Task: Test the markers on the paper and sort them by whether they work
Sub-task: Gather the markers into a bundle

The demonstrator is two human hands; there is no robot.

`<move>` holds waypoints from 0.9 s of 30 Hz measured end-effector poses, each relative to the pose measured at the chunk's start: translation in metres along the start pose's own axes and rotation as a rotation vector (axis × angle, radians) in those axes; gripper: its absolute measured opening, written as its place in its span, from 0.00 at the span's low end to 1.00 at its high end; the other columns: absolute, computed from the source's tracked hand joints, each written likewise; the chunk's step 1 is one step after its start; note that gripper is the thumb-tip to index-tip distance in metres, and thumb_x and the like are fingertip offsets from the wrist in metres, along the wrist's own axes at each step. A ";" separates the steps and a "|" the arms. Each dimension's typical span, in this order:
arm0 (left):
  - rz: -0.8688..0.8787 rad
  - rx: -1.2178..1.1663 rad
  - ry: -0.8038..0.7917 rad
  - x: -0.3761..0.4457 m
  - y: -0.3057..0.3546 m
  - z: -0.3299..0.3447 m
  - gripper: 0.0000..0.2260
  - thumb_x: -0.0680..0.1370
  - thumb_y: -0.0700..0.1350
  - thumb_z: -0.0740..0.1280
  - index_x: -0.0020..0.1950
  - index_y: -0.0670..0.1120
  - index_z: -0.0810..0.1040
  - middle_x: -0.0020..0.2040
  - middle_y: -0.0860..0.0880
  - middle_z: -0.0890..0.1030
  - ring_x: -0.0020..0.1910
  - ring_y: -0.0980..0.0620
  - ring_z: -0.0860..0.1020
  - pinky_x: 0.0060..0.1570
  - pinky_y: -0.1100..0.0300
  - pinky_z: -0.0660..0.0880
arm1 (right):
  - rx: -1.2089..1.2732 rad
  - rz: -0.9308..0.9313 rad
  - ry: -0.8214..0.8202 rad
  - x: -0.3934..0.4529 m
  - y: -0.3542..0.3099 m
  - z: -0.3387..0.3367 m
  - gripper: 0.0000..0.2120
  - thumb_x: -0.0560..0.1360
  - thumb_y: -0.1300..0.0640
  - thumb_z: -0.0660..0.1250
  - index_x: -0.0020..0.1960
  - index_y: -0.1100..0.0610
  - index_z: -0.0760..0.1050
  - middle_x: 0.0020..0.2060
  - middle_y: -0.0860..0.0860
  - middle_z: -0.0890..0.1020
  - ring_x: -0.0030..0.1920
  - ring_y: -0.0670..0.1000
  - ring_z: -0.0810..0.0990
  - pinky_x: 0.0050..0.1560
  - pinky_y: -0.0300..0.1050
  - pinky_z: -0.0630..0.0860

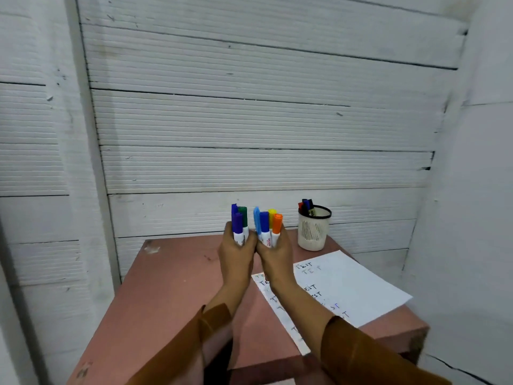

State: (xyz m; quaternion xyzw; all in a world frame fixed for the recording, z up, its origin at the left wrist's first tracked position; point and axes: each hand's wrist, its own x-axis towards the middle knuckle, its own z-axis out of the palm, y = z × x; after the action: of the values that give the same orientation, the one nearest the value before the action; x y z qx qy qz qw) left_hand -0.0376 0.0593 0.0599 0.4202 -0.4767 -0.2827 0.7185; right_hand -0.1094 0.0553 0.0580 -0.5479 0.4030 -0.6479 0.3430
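My left hand (pixel 234 258) is closed around a bunch of upright markers (pixel 239 222) with purple, blue and green caps. My right hand (pixel 276 258) grips a second bunch of markers (pixel 268 222) with light blue, blue, yellow and orange caps. Both fists touch each other, raised above the far part of the pink table (pixel 172 287). A white paper (pixel 347 284) with "TEST" written on it several times lies on the table to the right, partly under my right forearm.
A white mesh cup (pixel 313 230) with a black rim stands at the table's far right corner, holding red, blue and black markers (pixel 305 207). White ribbed panels wall the table at the back and on both sides.
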 end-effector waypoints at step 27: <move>-0.447 -0.011 -0.575 -0.256 -0.111 0.389 0.14 0.77 0.41 0.66 0.62 0.43 0.71 0.49 0.47 0.77 0.46 0.53 0.76 0.45 0.64 0.75 | -0.322 0.368 0.644 -0.038 0.100 -0.445 0.20 0.76 0.54 0.66 0.66 0.54 0.68 0.59 0.55 0.78 0.56 0.53 0.78 0.60 0.49 0.75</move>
State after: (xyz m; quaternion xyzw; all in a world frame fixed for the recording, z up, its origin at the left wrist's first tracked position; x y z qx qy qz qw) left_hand -0.4957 0.0817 -0.0764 0.4135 -0.5541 -0.5419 0.4779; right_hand -0.5416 0.1104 -0.0816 -0.2823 0.6777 -0.6427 0.2191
